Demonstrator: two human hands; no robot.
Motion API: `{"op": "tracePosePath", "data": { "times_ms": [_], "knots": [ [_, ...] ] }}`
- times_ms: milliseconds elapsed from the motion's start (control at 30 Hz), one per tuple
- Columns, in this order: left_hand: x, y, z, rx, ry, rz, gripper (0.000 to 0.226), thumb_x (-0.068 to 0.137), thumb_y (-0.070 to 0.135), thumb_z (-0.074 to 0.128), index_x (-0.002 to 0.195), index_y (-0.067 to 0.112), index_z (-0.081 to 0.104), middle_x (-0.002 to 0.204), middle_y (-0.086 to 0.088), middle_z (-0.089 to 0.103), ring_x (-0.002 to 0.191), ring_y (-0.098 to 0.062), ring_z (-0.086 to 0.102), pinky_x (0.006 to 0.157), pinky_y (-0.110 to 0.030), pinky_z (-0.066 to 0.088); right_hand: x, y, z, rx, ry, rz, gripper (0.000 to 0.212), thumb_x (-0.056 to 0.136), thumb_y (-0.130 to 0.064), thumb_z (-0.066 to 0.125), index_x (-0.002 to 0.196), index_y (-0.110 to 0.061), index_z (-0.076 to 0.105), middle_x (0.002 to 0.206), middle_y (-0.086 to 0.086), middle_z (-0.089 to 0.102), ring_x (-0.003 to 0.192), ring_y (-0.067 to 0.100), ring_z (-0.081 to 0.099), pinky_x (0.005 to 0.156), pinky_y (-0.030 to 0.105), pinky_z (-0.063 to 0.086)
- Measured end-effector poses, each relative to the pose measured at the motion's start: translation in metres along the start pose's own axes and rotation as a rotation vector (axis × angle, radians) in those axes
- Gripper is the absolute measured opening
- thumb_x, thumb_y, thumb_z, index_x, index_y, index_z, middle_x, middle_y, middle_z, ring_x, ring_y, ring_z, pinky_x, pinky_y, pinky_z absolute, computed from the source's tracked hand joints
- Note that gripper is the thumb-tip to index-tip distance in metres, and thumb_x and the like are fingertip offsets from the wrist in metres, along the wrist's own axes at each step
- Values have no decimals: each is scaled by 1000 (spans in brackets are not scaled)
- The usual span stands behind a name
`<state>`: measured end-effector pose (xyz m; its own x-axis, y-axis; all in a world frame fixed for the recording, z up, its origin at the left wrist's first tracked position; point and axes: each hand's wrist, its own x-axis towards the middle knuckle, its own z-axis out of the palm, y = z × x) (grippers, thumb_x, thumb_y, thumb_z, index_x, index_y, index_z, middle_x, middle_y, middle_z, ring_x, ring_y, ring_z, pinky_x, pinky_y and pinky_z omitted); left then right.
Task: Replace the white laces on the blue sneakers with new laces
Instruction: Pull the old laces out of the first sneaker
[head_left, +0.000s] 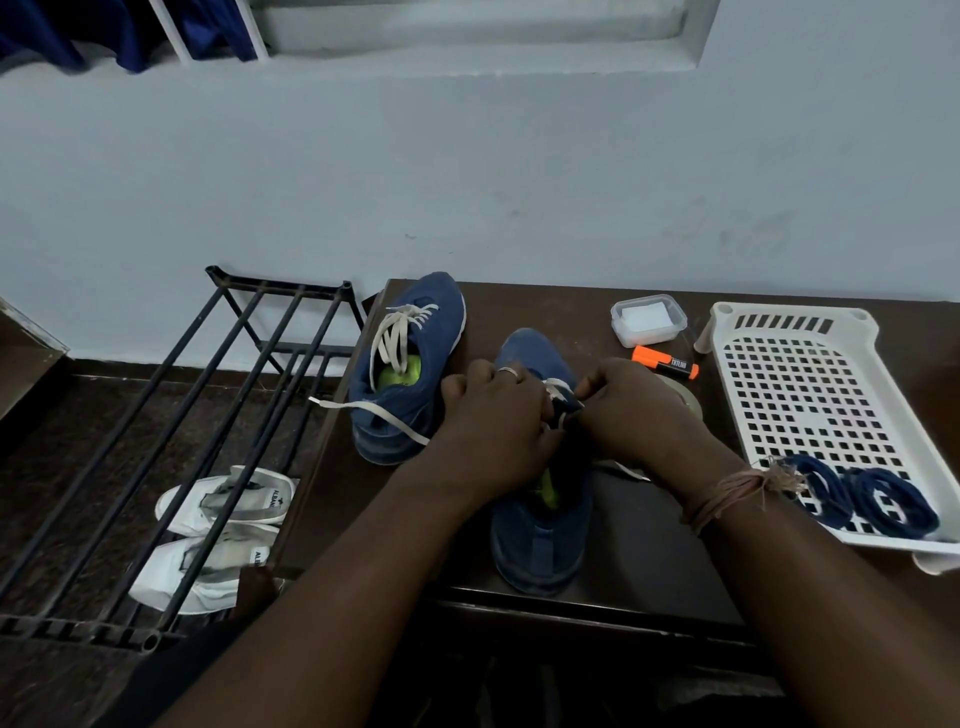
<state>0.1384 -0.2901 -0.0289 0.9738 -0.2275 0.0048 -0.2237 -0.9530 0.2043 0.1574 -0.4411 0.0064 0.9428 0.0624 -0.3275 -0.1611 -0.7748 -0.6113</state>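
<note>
We read "ALBAN" on the white shoes (228, 525) under the rack and "TXTLINR" on the orange highlighter (666, 362), while our left hand (493, 415) and right hand (636, 410) both pinch white lace over the near blue sneaker (540, 535), toe pointing away, on the table (649, 545).

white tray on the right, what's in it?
Two coiled dark blue laces lie at the near end of the white tray. The rest of its perforated floor shows bare; the right wrist covers a bit of the near-left corner.
</note>
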Motion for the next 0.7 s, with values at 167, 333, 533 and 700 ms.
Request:
{"op": "tracePosePath", "data": {
  "times_ms": [167,333,533,700],
  "knots": [
    [2,2,3,4,91,50,27,95,39,49,93,24,72,113,4,59,110,-25,46,89,-41,34,-2,-4,-2,-22,-31,-3,8,90,-6,63,97,-9,67,91,7,65,73,12,57,55,22,41],
    [7,4,-23,-830,19,-291,26,93,33,48,86,12,62,87,-10,66,77,-26,61,73,-42,50,-3,-3,-2,-21,-6,12,12,89,-9,65,98,-3,69,93,16,70,84,27,68,75,41,58],
    [4,-1,-22,-477,27,-191,27,85,57,68,91,32,61,67,13,58,74,-2,59,78,-32,35,-4,-6,-1,-33,3,1,12,92,-12,62,99,-5,67,95,15,69,85,27,69,76,40,57],
    [6,-6,-18,-65,86,-54,24,82,62,67,88,41,76,94,8,57,103,-19,54,80,-39,28,-2,-5,0,-30,-13,15,13,87,-10,69,99,-8,67,95,12,68,85,25,68,72,36,57]
  ]
}}
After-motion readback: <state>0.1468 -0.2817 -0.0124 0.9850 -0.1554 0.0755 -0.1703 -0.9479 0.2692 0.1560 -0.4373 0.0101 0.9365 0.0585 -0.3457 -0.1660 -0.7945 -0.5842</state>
